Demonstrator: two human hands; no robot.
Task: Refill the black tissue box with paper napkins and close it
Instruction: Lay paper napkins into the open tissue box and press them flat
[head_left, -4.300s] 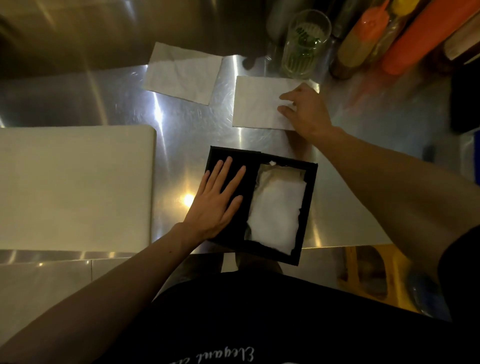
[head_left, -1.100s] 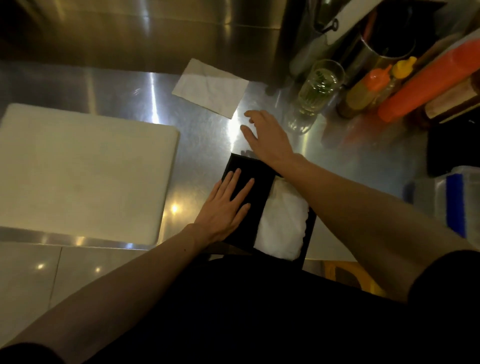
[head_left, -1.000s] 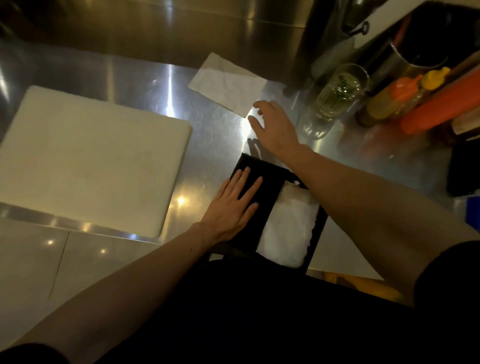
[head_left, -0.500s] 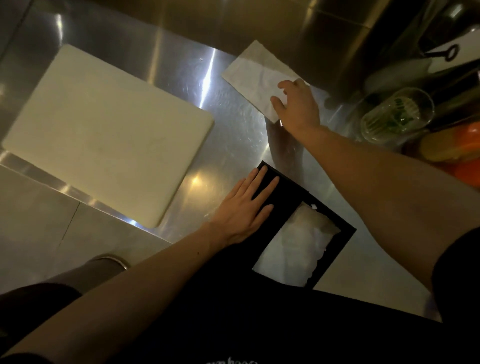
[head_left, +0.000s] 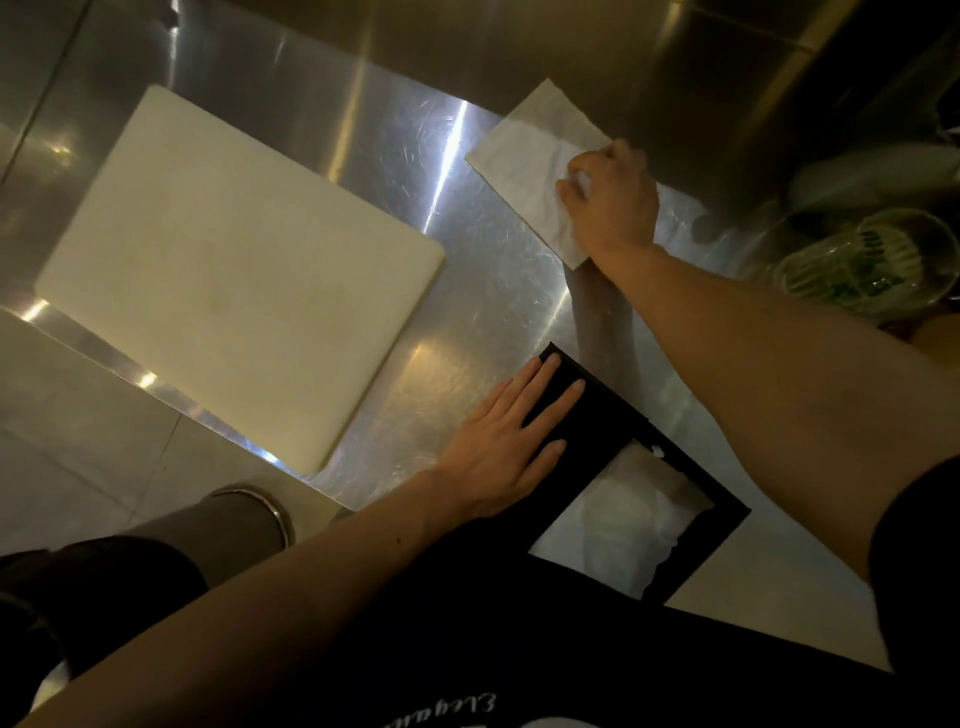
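The black tissue box lies flat at the near edge of the steel counter, its opening showing white napkins inside. My left hand rests flat on the box's dark left part, fingers spread. A white paper napkin lies farther back on the counter. My right hand is on that napkin's right part, fingers curled and pinching the paper, which bunches under them.
A large white cutting board covers the counter's left side. A clear glass with green print stands at the right, beside dark utensils. The steel back wall rises behind the napkin. Tiled floor shows below left.
The napkin that lay near the glass is gone from the counter and the box holds more paper. My right hand has reached to the far napkin and closed its fingers on it. Left hand unmoved.
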